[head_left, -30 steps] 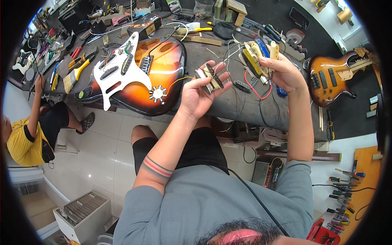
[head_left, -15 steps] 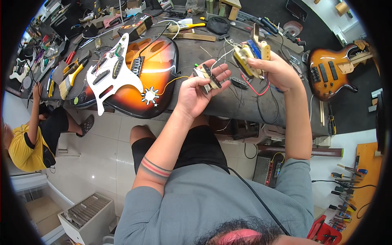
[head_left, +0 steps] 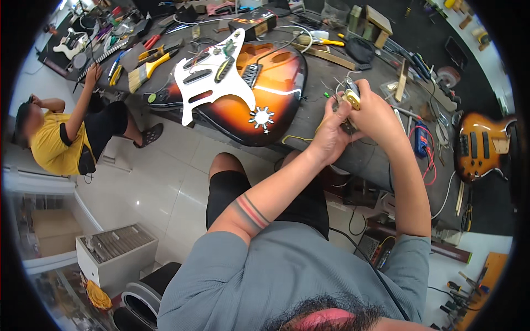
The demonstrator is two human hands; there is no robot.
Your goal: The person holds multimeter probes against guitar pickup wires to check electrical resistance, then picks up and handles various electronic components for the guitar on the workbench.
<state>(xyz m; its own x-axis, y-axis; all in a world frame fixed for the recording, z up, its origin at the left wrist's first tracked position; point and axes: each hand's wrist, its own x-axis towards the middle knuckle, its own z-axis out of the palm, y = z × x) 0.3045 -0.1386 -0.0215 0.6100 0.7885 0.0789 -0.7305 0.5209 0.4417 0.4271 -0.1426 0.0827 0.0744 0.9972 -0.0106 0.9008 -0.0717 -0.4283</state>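
My left hand [head_left: 331,132] and my right hand [head_left: 367,110] meet over the bench, closed around guitar pickups [head_left: 350,95] with loose wires; the fingers partly hide them. Just left of them lies a sunburst guitar body [head_left: 276,118], with a white pickguard [head_left: 201,96] carrying pickups and wiring on top and a silver sun emblem [head_left: 261,117] near its lower part. A blue object with red leads [head_left: 422,138] rests on the bench to the right of my hands.
A person in yellow [head_left: 58,149] works at the bench's left end among tools and brushes [head_left: 141,74]. A second sunburst guitar [head_left: 475,151] is at the right. A white box of sheets [head_left: 105,262] stands on the floor at lower left.
My hands have come together, the right moving down onto what the left holds. The blue object from my right hand's bundle now lies on the bench. The camera view has shifted.
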